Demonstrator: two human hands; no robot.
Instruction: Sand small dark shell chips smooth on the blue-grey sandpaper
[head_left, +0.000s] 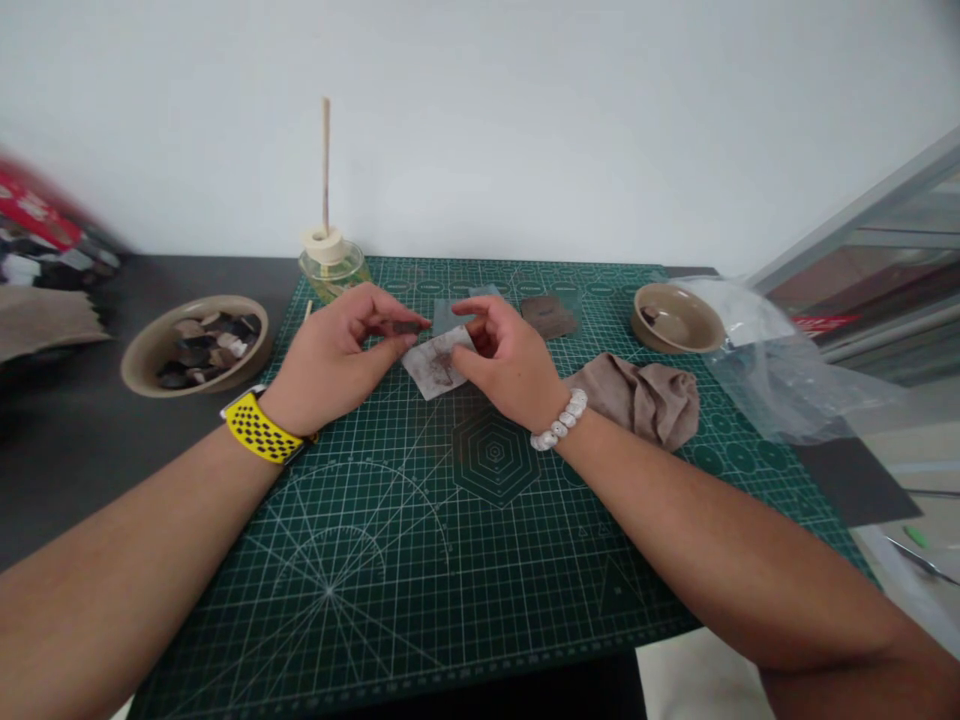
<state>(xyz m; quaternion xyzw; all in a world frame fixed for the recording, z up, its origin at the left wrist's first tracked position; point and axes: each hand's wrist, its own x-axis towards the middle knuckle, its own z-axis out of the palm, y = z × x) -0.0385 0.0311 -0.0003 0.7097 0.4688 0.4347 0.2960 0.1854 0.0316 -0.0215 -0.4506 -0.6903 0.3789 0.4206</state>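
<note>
My left hand [337, 350] is closed, pinching a small dark flat piece [407, 327] between thumb and fingers. Close beside it, my right hand [510, 360] grips a whitish rectangular sheet [431, 367] smudged with brown, the thumb pressing on its face. The sheet tilts above the green cutting mat [360, 600], and its near corner reaches toward the left fingertips. Whether sheet and piece touch is unclear. Behind the hands lie a brown worn pad [549, 316] and a pale translucent sheet [447, 313], partly hidden. A crumpled brown cloth [637, 400] rests by my right wrist.
At the left, a tan bowl [139, 355] holds several dark and light chunks. A glass bottle [334, 268] with an upright stick stands at the back. Another tan bowl [690, 325] with a small dark piece sits at right, beside a clear plastic bag [795, 370].
</note>
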